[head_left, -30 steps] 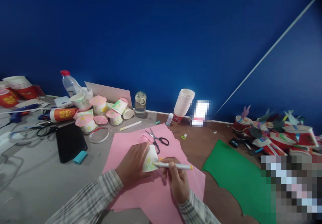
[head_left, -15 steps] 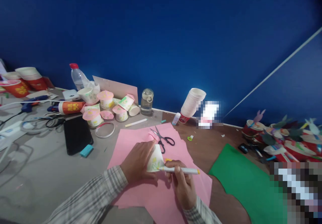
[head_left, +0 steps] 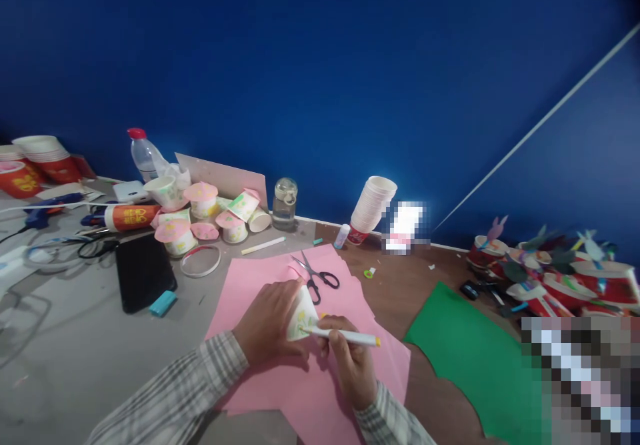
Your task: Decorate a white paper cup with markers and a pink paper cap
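Observation:
On pink paper sheets (head_left: 320,385), my left hand (head_left: 270,325) holds a white paper cup (head_left: 303,315) with green and yellow flower drawings, fingers wrapped round its far side. My right hand (head_left: 350,361) grips a white marker (head_left: 350,335) with a yellow end, its tip at the cup's drawn side. Just beyond the cup lie scissors (head_left: 315,277) with black handles, blades apart. A capped marker (head_left: 263,245) rests above the paper's far edge.
Decorated cups with pink tops (head_left: 201,199) stand at the back left, near a bottle (head_left: 285,205) and a black phone (head_left: 145,273). Stacked white cups (head_left: 373,205) lean at the back. Green sheet (head_left: 465,358) and red cup crafts (head_left: 570,285) lie right.
The whole view has shifted, so most things appear slightly further left. Both hands keep their holds on the cup and marker, and the marker tip stays at the cup.

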A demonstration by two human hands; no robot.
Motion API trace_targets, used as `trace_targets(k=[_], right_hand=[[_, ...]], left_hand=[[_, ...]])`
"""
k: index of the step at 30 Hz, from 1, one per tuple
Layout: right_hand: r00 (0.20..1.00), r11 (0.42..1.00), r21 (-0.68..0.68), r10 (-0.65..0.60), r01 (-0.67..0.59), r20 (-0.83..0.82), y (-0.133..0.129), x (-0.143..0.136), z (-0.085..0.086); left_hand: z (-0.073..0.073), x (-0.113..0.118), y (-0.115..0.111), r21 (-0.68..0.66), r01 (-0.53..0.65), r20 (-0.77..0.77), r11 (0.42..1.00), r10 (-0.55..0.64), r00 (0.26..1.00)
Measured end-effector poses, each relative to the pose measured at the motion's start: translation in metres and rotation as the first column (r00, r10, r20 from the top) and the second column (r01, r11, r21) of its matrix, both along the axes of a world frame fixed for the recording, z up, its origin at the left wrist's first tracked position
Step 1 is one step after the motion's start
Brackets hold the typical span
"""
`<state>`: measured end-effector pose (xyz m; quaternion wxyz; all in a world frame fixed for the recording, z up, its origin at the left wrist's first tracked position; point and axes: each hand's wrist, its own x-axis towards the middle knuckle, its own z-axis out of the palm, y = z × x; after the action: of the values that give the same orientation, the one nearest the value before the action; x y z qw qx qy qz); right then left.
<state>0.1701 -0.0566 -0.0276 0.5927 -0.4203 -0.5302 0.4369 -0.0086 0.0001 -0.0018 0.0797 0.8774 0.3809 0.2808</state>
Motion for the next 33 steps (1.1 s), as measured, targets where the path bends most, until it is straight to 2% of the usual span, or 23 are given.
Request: trace_targets(k=[11,16,21,29,33], right_hand=[[0.998,0.998,-0.059,-0.02,0.017,-0.059,0.002,0.005,0.003],[0.997,0.997,-0.075,-0.022,0.017,-0.069,0.001,0.004,0.002],[0.999,0.999,-0.044,0.001,-0.002,-0.039,0.002,0.005,0.005],[0.996,0.998,-0.063,-0.011,0.006,-0.083,0.007,0.006,0.011],[1.0,1.0,-0.012,0.02,-0.02,-0.024,0.004,0.005,0.01]], left_hand=[[-0.001,-0.001,-0.001,0.008,-0.017,0.001,1.0,0.017,1.0],[0.001,-0.001,-0.002,-0.046,-0.027,-0.011,0.999,0.026,1.0],[0.005,0.001,-0.004,-0.049,-0.022,-0.001,0.999,0.022,1.0],[0.006,0.001,-0.006,-0.033,-0.036,-0.027,0.999,0.036,0.999],[0.005,0.002,-0.005,0.017,-0.042,-0.03,0.999,0.042,0.999]])
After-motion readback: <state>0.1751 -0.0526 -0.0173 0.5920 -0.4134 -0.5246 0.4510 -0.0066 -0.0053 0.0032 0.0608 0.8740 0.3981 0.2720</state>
